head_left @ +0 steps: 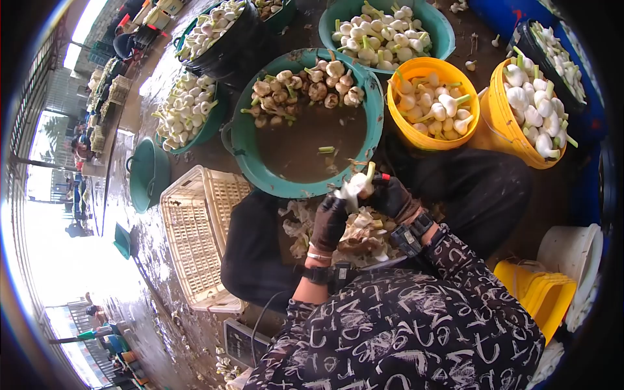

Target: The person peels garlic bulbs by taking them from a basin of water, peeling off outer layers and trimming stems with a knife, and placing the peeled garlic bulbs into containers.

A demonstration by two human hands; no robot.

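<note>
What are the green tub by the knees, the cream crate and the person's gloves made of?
Green tub: probably plastic, since its rim is smooth and moulded, with a dull shine.
Cream crate: likely stiff, dull plastic, with neat rows of slots.
Gloves: they look like thin, matte cloth fitting snugly, but a rubbery coating is possible.

I can't see all of the bulb (355,186): fingers hide part. Hands cover some peels (361,239). Shirt (403,331) cut off below; far figures (82,146) too small for me.
</note>
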